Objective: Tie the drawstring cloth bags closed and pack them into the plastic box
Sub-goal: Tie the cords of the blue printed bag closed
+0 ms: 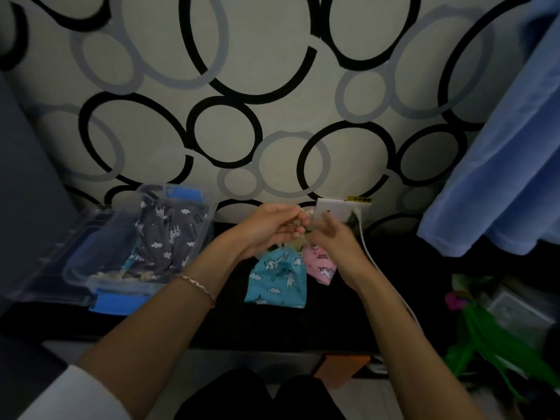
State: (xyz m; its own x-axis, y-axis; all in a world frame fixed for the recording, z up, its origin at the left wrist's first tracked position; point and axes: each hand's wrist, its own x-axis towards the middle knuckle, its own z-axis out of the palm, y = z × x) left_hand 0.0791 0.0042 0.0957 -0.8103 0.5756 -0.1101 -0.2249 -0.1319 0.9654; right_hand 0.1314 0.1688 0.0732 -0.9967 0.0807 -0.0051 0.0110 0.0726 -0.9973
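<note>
Left hand (272,227) pinches the drawstring (294,244) just above the blue bag (277,278); right hand (331,239) blurred, grasp unclear.

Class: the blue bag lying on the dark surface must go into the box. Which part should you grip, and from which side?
Pinch the gathered neck, likely from the left. The blue bag lies flat with its neck bunched at the far end, a ready handle; the pink bag crowds its right, and the box stands to the left.
</note>
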